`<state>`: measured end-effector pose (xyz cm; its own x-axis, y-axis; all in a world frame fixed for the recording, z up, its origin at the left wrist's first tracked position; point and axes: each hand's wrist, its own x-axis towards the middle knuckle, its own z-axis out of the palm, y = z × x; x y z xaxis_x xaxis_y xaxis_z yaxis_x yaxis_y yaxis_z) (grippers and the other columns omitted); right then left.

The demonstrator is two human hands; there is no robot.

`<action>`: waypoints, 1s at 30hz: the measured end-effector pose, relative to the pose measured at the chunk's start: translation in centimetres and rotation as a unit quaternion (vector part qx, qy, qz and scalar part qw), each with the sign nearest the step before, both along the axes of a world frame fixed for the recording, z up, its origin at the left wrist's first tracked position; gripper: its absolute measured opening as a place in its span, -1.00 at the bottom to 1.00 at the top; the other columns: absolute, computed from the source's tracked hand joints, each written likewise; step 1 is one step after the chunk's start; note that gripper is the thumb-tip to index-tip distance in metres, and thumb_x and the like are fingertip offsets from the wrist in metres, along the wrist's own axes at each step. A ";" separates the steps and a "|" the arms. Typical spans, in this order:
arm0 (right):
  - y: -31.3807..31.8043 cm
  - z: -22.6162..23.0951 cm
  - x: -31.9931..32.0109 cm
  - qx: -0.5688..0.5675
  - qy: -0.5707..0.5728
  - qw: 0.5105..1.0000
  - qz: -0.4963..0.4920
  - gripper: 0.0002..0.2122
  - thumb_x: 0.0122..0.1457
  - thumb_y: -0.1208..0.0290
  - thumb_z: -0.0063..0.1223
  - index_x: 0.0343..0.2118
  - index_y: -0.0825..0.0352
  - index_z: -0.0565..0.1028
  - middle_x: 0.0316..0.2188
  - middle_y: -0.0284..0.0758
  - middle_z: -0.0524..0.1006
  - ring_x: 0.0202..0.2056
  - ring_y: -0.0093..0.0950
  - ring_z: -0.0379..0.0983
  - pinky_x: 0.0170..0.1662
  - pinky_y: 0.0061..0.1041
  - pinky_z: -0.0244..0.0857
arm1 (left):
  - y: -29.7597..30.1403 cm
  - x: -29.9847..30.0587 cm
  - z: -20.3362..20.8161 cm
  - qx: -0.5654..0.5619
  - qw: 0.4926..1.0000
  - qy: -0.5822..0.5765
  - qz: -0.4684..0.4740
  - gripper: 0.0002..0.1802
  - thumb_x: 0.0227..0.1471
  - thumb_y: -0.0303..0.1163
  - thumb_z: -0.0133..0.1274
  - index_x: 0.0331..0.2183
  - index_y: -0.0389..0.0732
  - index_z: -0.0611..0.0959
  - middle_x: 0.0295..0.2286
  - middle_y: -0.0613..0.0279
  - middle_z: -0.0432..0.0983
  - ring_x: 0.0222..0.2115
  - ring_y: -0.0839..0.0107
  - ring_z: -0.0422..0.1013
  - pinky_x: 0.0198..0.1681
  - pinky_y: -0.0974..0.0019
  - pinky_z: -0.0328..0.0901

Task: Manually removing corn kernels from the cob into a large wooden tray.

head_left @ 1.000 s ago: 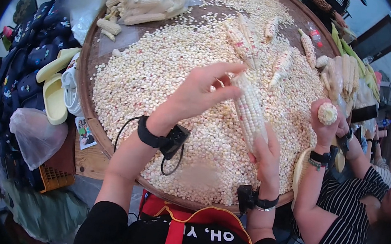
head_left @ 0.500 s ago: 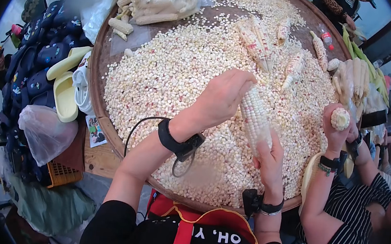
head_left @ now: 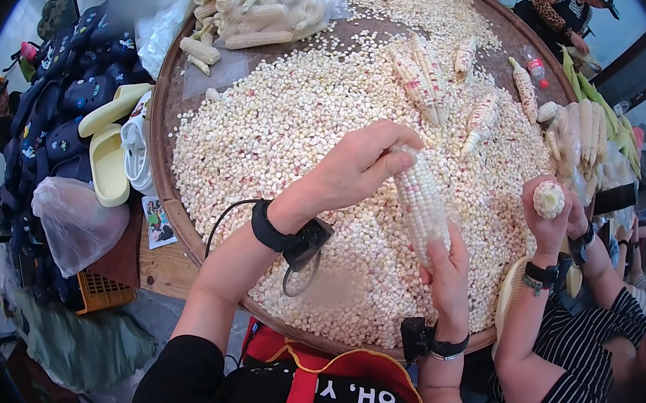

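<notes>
A pale ear of corn [head_left: 422,204] with a few pinkish kernels is held at a slant above a wide heap of loose corn kernels [head_left: 265,148]. My left hand [head_left: 358,166] grips its upper end, the thumb lying across the kernels. Around the lower end, the fingers of my right hand [head_left: 448,270] are closed. Both hands are over the near half of the big round wooden tray [head_left: 160,176]. Beyond them, partly shelled ears [head_left: 422,86] with red kernels rest on the heap.
At the far left of the tray, bare cobs lie by a plastic bag of cobs [head_left: 269,7]. On the right, a person's hand [head_left: 544,233] holds another ear. Yellow clogs [head_left: 110,163] and an orange crate [head_left: 105,293] are left of the tray. A bottle [head_left: 535,68] lies far right.
My left hand has shifted slightly, its thumb now showing across the ear's top. The ear has turned a little, bringing pinkish kernels into view. My right hand keeps its hold.
</notes>
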<state>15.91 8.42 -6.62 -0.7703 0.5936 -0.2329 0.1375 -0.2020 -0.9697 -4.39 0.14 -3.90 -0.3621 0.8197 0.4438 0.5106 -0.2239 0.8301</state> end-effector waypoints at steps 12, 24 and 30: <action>-0.6 0.0 -0.2 0.092 -0.027 0.995 -0.025 -0.60 0.08 0.46 -0.07 0.02 0.35 0.25 -0.54 -0.49 0.38 -0.69 -0.80 0.14 -0.68 -0.81 0.01 | 1.1 0.6 -2.4 0.077 0.980 0.154 0.104 -0.87 0.04 -0.48 -0.12 -0.33 -0.28 0.48 -0.45 0.05 0.42 -0.42 0.16 0.41 -0.36 0.29 0.30; 1.1 0.0 0.4 0.036 -0.041 0.998 0.037 -0.58 0.16 0.18 -0.24 -0.04 0.42 0.26 -0.47 -0.38 0.45 -0.60 -0.74 0.34 -0.73 -0.81 0.03 | -1.3 -1.5 0.6 -0.049 0.994 -0.006 -0.099 -0.71 -0.06 -0.46 0.05 -0.20 -0.20 0.55 -0.48 0.32 0.43 -0.48 0.60 0.34 -0.43 0.49 0.27; 1.7 0.5 0.5 0.161 -0.046 0.986 -0.010 -0.72 0.07 0.39 -0.02 -0.16 0.40 0.39 -0.43 -0.40 0.45 -0.44 -0.70 0.33 -0.40 -0.72 0.22 | -1.5 -1.7 0.7 -0.039 0.993 0.079 -0.078 -0.72 -0.17 -0.56 0.04 -0.28 -0.22 0.57 -0.53 0.28 0.47 -0.54 0.54 0.40 -0.43 0.50 0.32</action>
<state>16.41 10.10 -6.12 -0.7414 0.6638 -0.0984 0.2274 0.1105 -0.9675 -6.05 -1.37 -3.19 -0.1584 0.8945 0.4181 0.5990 -0.2496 0.7609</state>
